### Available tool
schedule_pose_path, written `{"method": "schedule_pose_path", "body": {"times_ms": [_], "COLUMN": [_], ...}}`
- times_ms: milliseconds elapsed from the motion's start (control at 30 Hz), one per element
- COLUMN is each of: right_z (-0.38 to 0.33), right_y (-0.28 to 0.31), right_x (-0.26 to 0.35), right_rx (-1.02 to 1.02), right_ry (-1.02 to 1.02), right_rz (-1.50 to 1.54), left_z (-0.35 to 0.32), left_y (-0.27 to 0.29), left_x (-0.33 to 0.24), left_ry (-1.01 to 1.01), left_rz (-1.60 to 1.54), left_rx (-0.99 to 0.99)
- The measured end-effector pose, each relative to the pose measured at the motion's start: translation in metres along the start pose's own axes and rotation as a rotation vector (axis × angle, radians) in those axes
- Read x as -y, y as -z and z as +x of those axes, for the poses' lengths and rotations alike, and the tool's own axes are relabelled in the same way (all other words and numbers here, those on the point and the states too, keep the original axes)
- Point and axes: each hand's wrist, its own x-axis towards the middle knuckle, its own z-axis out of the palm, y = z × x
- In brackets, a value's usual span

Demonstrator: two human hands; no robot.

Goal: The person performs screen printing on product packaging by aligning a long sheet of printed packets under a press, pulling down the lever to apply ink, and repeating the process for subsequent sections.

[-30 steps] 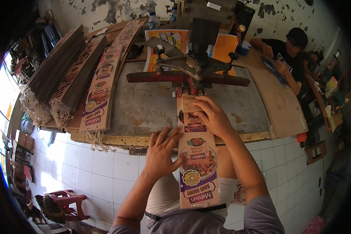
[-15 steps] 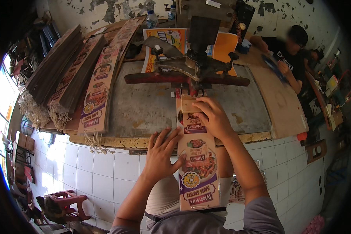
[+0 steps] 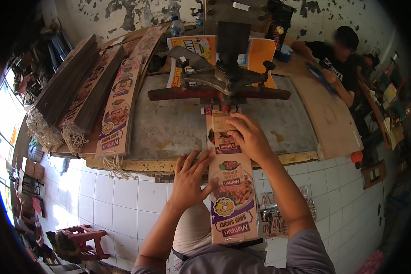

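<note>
A long printed card strip (image 3: 233, 201), pink and purple with food pictures, runs from under the press toward my lap, overhanging the table's front edge. My left hand (image 3: 192, 176) lies along its left side, fingers spread and the thumb touching the strip. At the strip's far end is a small light-brown, wooden-looking block (image 3: 220, 122). The bent fingers of my right hand (image 3: 249, 137) close over the block's right side, and its thumb rests just below. Right beyond the block stands the dark metal press (image 3: 226, 77), with a wide red-edged bar across it.
Stacks of similar strips (image 3: 116, 109) with string ends lie at the left on the worn metal-topped table (image 3: 169, 132). A brown board (image 3: 326, 118) covers the table's right side. A co-worker (image 3: 338, 64) sits at the far right. A red stool (image 3: 84, 239) stands on the tiled floor.
The view has shifted slightly. Both hands keep their places on the strip and block; the near end of the strip appears a little higher.
</note>
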Motion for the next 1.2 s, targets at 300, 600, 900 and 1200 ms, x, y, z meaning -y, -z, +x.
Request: {"method": "schedule_pose_path", "body": {"times_ms": [300, 600, 900, 1200], "right_z": [-0.085, -0.117, -0.120, -0.111], "right_y": [0.078, 0.213, 0.259, 0.242], "right_x": [0.043, -0.184, -0.395, -0.405], "right_rx": [0.184, -0.170, -0.229, -0.256], "right_ry": [-0.079, -0.417, -0.525, -0.474], "right_rz": [0.276, -0.253, -0.478, -0.544], "left_z": [-0.051, -0.098, -0.096, -0.101], "left_y": [-0.004, -0.032, -0.055, -0.056], "left_x": [0.023, 0.051, 0.060, 0.063], "left_ry": [0.064, 0.127, 0.108, 0.108], "left_rz": [0.031, 0.127, 0.139, 0.152], "left_rx": [-0.038, -0.117, -0.180, -0.170]}}
